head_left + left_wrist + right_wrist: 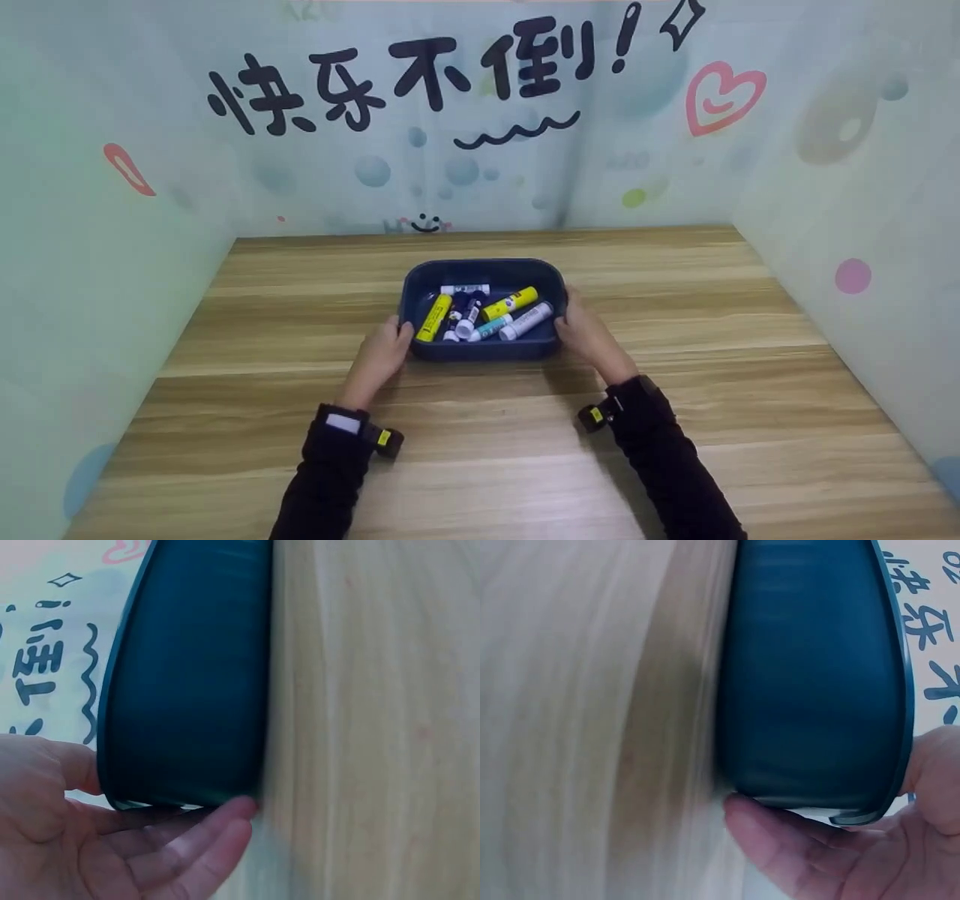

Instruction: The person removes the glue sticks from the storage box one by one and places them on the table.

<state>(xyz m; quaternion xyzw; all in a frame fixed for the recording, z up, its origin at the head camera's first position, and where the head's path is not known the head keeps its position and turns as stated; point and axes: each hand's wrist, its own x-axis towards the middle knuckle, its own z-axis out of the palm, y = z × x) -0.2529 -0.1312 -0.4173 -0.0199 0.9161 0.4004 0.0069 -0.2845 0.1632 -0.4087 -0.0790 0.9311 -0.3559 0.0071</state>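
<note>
A dark blue plastic bin [480, 350] with rounded corners is held between both hands near the middle of the wooden table. Inside lie several glue sticks in a loose jumble, among them a yellow one [434, 318] at the left, another yellow one [510, 304] and a white one [526, 322] at the right. My left hand [384, 351] grips the bin's left end, thumb at the rim and fingers along the outer wall. At the opposite end, my right hand [589, 336] holds it the same way. Whether the bin's base touches the table, I cannot tell.
Wood-grain table [495, 450] extends all around the bin. A pale printed backdrop [480, 187] with large dark characters rises behind it, and similar panels stand at left and right. Dark sleeves carry a small wrist camera [388, 442] on each arm.
</note>
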